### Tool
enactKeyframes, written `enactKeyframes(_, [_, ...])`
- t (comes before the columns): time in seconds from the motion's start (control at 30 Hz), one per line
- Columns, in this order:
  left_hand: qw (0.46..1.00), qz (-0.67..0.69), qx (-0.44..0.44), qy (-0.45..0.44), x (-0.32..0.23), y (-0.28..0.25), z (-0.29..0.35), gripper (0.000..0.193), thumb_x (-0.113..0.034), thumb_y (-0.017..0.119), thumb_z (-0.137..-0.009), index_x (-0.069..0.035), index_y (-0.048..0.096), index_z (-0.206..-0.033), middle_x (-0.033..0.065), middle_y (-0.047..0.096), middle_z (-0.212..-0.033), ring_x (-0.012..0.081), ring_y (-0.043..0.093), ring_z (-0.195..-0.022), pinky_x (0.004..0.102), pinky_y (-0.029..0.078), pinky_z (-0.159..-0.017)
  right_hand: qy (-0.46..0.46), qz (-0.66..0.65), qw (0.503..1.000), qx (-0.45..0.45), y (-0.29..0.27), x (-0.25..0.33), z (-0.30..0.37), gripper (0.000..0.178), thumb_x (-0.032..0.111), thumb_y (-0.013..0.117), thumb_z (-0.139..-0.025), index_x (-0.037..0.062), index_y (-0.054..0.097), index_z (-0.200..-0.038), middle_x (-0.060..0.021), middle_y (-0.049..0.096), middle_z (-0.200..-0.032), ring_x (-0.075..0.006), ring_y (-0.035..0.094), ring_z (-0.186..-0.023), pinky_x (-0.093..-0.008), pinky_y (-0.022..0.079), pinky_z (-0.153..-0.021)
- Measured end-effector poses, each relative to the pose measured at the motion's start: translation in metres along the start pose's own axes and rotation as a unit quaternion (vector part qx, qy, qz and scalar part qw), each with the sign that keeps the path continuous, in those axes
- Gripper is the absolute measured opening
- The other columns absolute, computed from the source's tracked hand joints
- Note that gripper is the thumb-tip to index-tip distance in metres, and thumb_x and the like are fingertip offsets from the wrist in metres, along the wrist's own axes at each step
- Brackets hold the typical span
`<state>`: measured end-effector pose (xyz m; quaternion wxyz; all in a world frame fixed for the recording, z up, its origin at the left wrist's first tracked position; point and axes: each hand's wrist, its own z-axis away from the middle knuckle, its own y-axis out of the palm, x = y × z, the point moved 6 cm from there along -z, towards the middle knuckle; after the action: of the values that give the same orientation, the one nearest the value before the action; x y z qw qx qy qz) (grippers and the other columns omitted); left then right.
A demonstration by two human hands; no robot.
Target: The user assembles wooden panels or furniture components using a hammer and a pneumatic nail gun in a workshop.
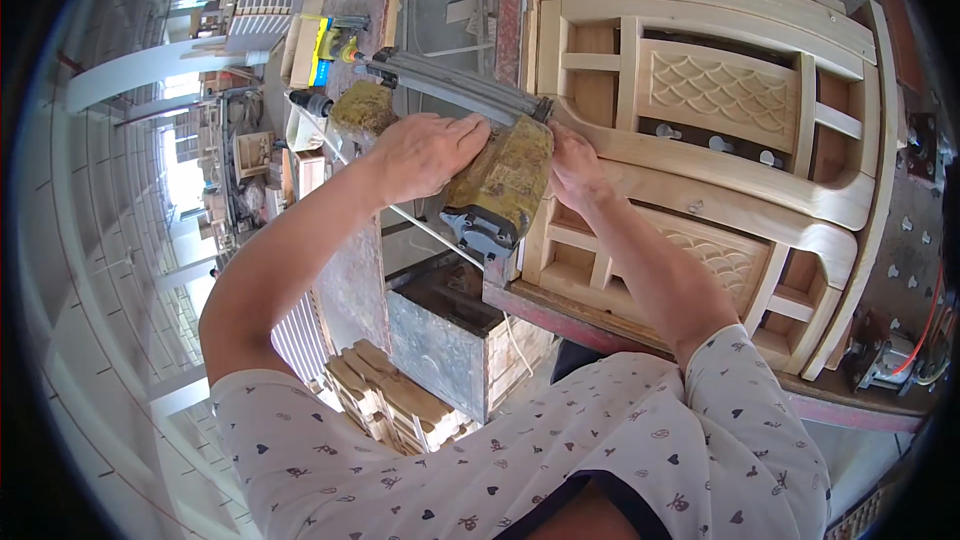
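Note:
My left hand (430, 155) is closed around the handle of a nail gun (500, 180) with a worn yellow body, a dark end cap and a long grey magazine. The tool lies tilted, its nose toward the edge of a pale wooden panel frame (690, 150). Beside the nose, my right hand (578, 162) is curled against the left edge of the frame. The gun hides some of its fingertips, so what they hold cannot be made out. Carved scale-pattern insets and curved rails show in the frame.
A metal-sided bin (430, 340) stands below the gun, with stacked wood pieces (390, 390) in front of it. Clamp hardware (890, 350) with a red hose sits at the right. A pale hose (430, 230) runs beneath the tool. Red-edged bench rails border the frame.

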<state>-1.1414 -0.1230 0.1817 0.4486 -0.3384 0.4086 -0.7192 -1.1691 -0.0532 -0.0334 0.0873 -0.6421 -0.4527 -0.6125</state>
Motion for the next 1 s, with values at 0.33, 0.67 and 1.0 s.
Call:
enactKeyframes(0.33, [0.993, 0.019, -0.050, 0.104, 0.025, -0.001, 0.007, 0.035, -0.008, 0.061, -0.079, 0.001, 0.051, -0.112, 0.0122, 0.060, -0.107, 0.0268, 0.064, -0.073, 0.0342, 0.051, -0.064, 0.382, -0.267, 0.884, -0.023, 0.005, 0.019, 0.006, 0.031, 0.026, 0.044, -0.104, 0.0026, 0.064, -0.110, -0.0071, 0.067, -0.105, -0.0131, 0.060, -0.086, -0.0278, 0.045, -0.081])
enactKeyframes(0.67, [0.989, 0.029, -0.055, 0.135, 0.037, 0.001, -0.001, 0.017, -0.008, 0.059, -0.081, -0.002, 0.053, -0.096, 0.0112, 0.057, -0.087, 0.0260, 0.060, -0.061, 0.0335, 0.049, -0.055, 0.383, -0.287, 0.875, -0.069, 0.006, 0.026, 0.006, 0.035, 0.026, 0.048, -0.104, 0.0001, 0.060, -0.125, -0.0129, 0.065, -0.123, -0.0193, 0.062, -0.107, -0.0305, 0.048, -0.093])
enactKeyframes(1.0, [0.991, 0.037, -0.047, 0.118, 0.035, 0.006, 0.006, 0.009, -0.007, 0.056, -0.083, -0.004, 0.052, -0.090, 0.0094, 0.055, -0.080, 0.0258, 0.060, -0.058, 0.0346, 0.049, -0.054, 0.425, -0.277, 0.862, -0.017, 0.011, 0.021, 0.007, 0.039, 0.026, 0.048, -0.104, -0.0021, 0.056, -0.129, -0.0145, 0.064, -0.124, -0.0215, 0.062, -0.108, -0.0327, 0.049, -0.095])
